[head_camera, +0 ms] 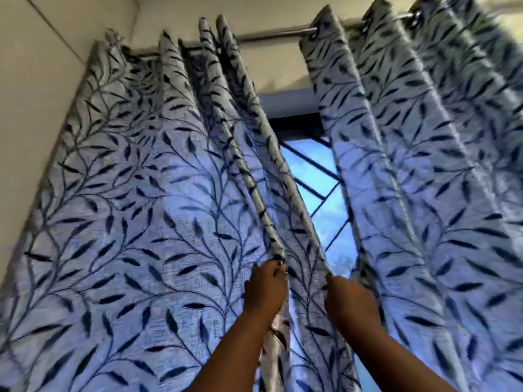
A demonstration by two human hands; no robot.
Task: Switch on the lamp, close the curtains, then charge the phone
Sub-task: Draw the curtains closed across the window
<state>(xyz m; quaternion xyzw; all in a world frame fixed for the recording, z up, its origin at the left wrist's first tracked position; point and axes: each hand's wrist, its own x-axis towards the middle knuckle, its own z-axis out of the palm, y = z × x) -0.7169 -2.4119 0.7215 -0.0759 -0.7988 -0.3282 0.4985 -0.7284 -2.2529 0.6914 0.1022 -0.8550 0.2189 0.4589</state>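
Two pale blue curtains with a dark leaf pattern hang from a metal rod (pixel 271 35). The left curtain (pixel 127 207) fills the left half of the view, the right curtain (pixel 424 179) the right half. Between them a narrow gap shows the bright window (pixel 319 193) with dark bars. My left hand (pixel 266 287) pinches a fold of the left curtain near its inner edge. My right hand (pixel 351 304) grips the inner edge of that same left curtain, at the gap. Neither the lamp nor the phone is in view.
A cream wall (pixel 42 66) stands to the left of the curtains and continues above the rod. The picture is slightly blurred by motion.
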